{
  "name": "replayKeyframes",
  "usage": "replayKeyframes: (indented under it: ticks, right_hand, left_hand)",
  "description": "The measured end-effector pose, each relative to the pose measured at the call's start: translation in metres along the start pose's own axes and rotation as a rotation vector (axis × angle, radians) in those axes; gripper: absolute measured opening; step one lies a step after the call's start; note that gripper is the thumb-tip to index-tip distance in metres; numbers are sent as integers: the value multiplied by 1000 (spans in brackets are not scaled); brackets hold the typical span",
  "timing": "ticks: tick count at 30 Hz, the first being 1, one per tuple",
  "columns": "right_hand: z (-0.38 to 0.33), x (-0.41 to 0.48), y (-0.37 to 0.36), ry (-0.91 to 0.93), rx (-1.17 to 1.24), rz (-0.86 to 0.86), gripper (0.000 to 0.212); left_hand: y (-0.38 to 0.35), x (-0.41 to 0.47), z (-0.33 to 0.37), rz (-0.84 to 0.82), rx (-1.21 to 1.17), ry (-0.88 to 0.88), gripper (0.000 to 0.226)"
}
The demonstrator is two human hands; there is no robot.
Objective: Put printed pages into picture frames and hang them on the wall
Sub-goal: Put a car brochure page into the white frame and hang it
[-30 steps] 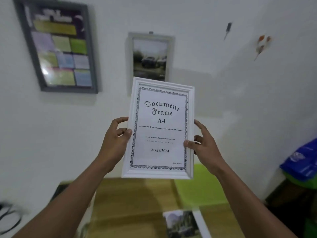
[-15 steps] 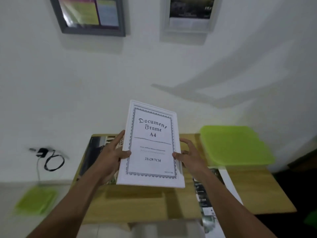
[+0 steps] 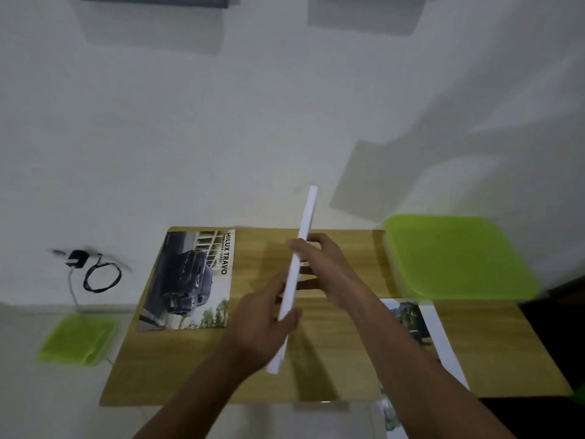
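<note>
Head view: left hand [image 3: 262, 327] and right hand [image 3: 329, 267] clamp the edge-on frame [image 3: 306, 221]. It is probably best laid face-down, gently, on the table [image 3: 190, 369].

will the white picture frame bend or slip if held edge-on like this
The white rectangular picture frame is probably stiff: its edge runs straight between the left hand and right hand. Likely light: a loose grip holds it aloft.

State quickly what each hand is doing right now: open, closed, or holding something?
Left hand: grips the white frame near its lower end.
Right hand: grips the same frame higher up, fingers curled over its edge.
</note>
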State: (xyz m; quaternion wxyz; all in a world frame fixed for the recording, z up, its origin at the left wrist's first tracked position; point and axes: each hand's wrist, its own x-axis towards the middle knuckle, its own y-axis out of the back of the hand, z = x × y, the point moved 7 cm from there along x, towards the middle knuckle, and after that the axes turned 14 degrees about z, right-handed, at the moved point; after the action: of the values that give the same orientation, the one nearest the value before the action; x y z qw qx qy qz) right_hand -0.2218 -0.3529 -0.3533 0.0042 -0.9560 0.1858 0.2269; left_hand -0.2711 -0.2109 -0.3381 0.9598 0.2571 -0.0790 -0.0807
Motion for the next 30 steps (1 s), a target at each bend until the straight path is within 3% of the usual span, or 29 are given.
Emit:
replayKeyframes:
  ticks: [3,8,12,16,19,21,27,30]
  right_hand:
    - [1,15,24,106,-158,100,29]
    - [24,29,53,58,-92,21,39]
    - [52,50,63,-53,17,-30,51]
    - [81,70,68,-152,61,35,60]
    - [101,82,69,-175,10,95,56]
    - [111,93,68,-129,-71,120,53]
    - [115,122,59,162,-415,161,52]
    - [120,133,59,229,-616,209,31]
  left_hand:
    - [-23,-1,-11,-22,-25,58,46]
    - [-15,36,-91,217,273,259,62]
    - [-21,53,-134,116,211,485,73]
    - [-24,59,-155,89,197,517,74]
    - [-30,61,-167,67,209,549,70]
    - [-37,62,-176,79,203,566,73]
    - [-57,63,-190,91,247,501,54]
    - [-62,65,-197,109,288,480,53]
